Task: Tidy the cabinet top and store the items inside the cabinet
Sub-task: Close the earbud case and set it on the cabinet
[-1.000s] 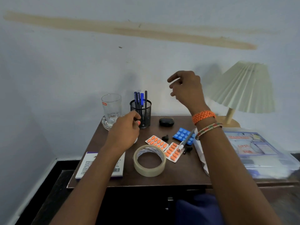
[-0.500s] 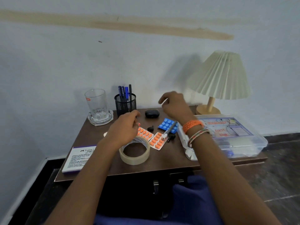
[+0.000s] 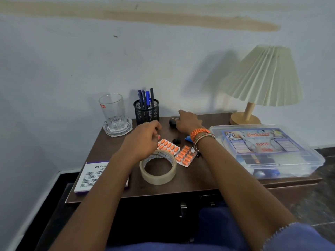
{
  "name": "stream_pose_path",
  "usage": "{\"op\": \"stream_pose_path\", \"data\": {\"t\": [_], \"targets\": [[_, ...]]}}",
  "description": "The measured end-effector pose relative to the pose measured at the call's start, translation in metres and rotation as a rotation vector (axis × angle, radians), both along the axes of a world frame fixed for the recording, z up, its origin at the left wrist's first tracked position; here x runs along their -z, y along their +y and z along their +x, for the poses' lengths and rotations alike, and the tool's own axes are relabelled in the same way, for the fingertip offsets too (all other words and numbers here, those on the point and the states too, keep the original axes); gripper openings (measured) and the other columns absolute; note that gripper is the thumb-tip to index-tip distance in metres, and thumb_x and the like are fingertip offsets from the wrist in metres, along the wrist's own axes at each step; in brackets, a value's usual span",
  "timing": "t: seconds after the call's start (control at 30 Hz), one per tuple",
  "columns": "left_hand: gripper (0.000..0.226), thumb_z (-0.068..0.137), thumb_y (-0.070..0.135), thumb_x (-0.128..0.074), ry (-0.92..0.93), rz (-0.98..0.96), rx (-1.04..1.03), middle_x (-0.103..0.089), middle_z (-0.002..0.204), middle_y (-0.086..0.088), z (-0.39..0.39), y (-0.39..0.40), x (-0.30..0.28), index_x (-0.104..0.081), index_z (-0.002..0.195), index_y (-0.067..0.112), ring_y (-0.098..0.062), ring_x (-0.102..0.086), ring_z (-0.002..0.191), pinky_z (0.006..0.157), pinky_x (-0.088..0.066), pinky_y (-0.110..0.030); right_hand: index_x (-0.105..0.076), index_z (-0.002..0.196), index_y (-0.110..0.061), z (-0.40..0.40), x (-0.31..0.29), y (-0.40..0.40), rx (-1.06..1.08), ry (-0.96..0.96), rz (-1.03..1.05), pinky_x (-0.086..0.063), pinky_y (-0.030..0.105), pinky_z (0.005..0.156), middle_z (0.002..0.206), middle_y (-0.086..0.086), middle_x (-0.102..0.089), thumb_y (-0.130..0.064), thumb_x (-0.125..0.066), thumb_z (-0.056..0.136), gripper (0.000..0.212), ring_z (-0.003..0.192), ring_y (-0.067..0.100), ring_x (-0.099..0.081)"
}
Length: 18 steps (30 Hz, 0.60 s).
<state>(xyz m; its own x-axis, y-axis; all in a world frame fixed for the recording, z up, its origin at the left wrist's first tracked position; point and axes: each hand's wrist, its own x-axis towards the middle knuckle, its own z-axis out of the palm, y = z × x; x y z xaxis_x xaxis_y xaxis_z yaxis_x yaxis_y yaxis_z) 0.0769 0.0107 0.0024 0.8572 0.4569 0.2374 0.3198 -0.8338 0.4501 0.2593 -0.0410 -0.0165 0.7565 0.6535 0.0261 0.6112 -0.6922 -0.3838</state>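
The brown cabinet top [image 3: 203, 180] carries a tape roll [image 3: 158, 169], two orange pill strips [image 3: 169, 146] [image 3: 185, 156], a blue pill strip [image 3: 187, 138] mostly hidden by my wrist, and a small black cap [image 3: 176, 141]. At the back lies a black case [image 3: 172, 122]; my right hand [image 3: 189, 122] lies over its right side with the fingers curled on it. My left hand [image 3: 143, 140] hovers over the nearer orange strip and the tape roll, fingers curled, nothing visible in it.
A glass [image 3: 112, 108] on a glass dish and a mesh pen holder [image 3: 146, 113] stand at the back left. A white box [image 3: 90, 177] lies at the front left. A clear first-aid box [image 3: 264, 151] and a lamp [image 3: 262, 77] fill the right side. Cabinet handle [image 3: 183, 208] below.
My right hand came down from mid-air and forward onto the black case. My left hand stayed curled near the orange pill strip.
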Motion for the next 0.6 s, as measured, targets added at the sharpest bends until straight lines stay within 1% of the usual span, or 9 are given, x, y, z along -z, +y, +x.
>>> {"op": "stream_pose_path", "data": {"t": [0.07,0.13,0.23,0.3,0.37,0.4,0.47,0.53,0.6], "targets": [[0.03,0.091,0.012,-0.052,0.009,0.001,-0.011,-0.061,0.103,-0.001,-0.002,0.004,0.001,-0.053,0.12,0.019,-0.015,-0.056,0.095,0.085,-0.051,-0.04,-0.046,0.13,-0.013,0.005,0.009,0.009,-0.017,0.021,-0.05,-0.028,0.054,0.109,0.136,0.016,-0.049,-0.033,-0.045,0.096,0.04,0.129,0.036,-0.04],[0.029,0.091,0.013,-0.052,0.007,0.0,-0.019,-0.062,0.104,-0.001,-0.004,0.007,0.002,-0.053,0.12,0.019,-0.016,-0.056,0.097,0.085,-0.05,-0.041,-0.047,0.126,-0.012,0.008,0.017,0.013,-0.015,0.025,-0.06,-0.028,0.055,0.109,0.134,0.018,-0.05,-0.034,-0.05,0.094,0.039,0.127,0.038,-0.041],[0.029,0.091,0.012,-0.051,-0.002,-0.014,-0.025,-0.062,0.102,-0.001,-0.008,0.01,0.001,-0.054,0.12,0.018,-0.015,-0.055,0.096,0.085,-0.05,-0.039,-0.049,0.121,-0.012,0.009,0.018,0.012,0.008,-0.035,-0.001,-0.032,0.052,0.106,0.127,0.016,-0.056,-0.037,-0.06,0.088,0.043,0.12,0.036,-0.048],[0.03,0.091,0.009,-0.05,-0.011,-0.031,-0.025,-0.062,0.098,0.001,-0.011,0.012,0.0,-0.054,0.12,0.017,-0.012,-0.055,0.091,0.082,-0.05,-0.034,-0.052,0.117,-0.013,0.007,0.015,0.01,0.012,-0.067,0.035,-0.035,0.046,0.102,0.12,0.011,-0.059,-0.04,-0.066,0.083,0.046,0.114,0.032,-0.053],[0.029,0.091,0.007,-0.049,-0.044,-0.066,-0.024,-0.059,0.088,0.009,-0.012,0.013,0.0,-0.055,0.118,0.016,-0.008,-0.054,0.084,0.074,-0.047,-0.025,-0.054,0.115,-0.013,0.003,0.012,0.007,0.009,-0.082,0.08,-0.043,0.044,0.095,0.117,0.01,-0.06,-0.04,-0.07,0.08,0.048,0.108,0.03,-0.057],[0.028,0.091,0.007,-0.049,-0.067,-0.095,-0.026,-0.056,0.085,0.012,-0.012,0.013,0.0,-0.056,0.118,0.015,-0.005,-0.053,0.081,0.07,-0.044,-0.02,-0.054,0.115,-0.013,0.0,0.01,0.004,0.004,-0.084,0.128,-0.048,0.043,0.091,0.117,0.011,-0.06,-0.038,-0.072,0.079,0.048,0.105,0.029,-0.058],[0.026,0.093,0.011,-0.05,-0.122,-0.181,-0.046,-0.055,0.087,0.011,-0.013,0.011,-0.003,-0.056,0.117,0.016,-0.004,-0.052,0.081,0.066,-0.038,-0.011,-0.054,0.115,-0.014,-0.008,0.0,-0.001,-0.017,-0.096,0.273,-0.053,0.039,0.083,0.114,0.012,-0.059,-0.034,-0.075,0.076,0.048,0.099,0.028,-0.06],[0.022,0.095,0.017,-0.05,-0.208,-0.306,-0.076,-0.056,0.091,0.007,-0.012,0.008,-0.008,-0.055,0.116,0.02,-0.011,-0.054,0.085,0.065,-0.042,-0.015,-0.054,0.114,-0.016,-0.019,-0.015,-0.007,-0.079,-0.121,0.431,-0.05,0.032,0.076,0.11,0.011,-0.057,-0.032,-0.077,0.074,0.049,0.093,0.024,-0.058],[0.023,0.095,0.024,-0.05,-0.321,-0.448,-0.102,-0.055,0.089,0.008,-0.011,0.005,-0.015,-0.052,0.118,0.021,-0.016,-0.058,0.088,0.068,-0.049,-0.027,-0.055,0.113,-0.019,-0.036,-0.03,-0.012,-0.202,-0.106,0.589,-0.047,0.026,0.074,0.107,0.009,-0.056,-0.03,-0.079,0.071,0.05,0.091,0.018,-0.055]]}}
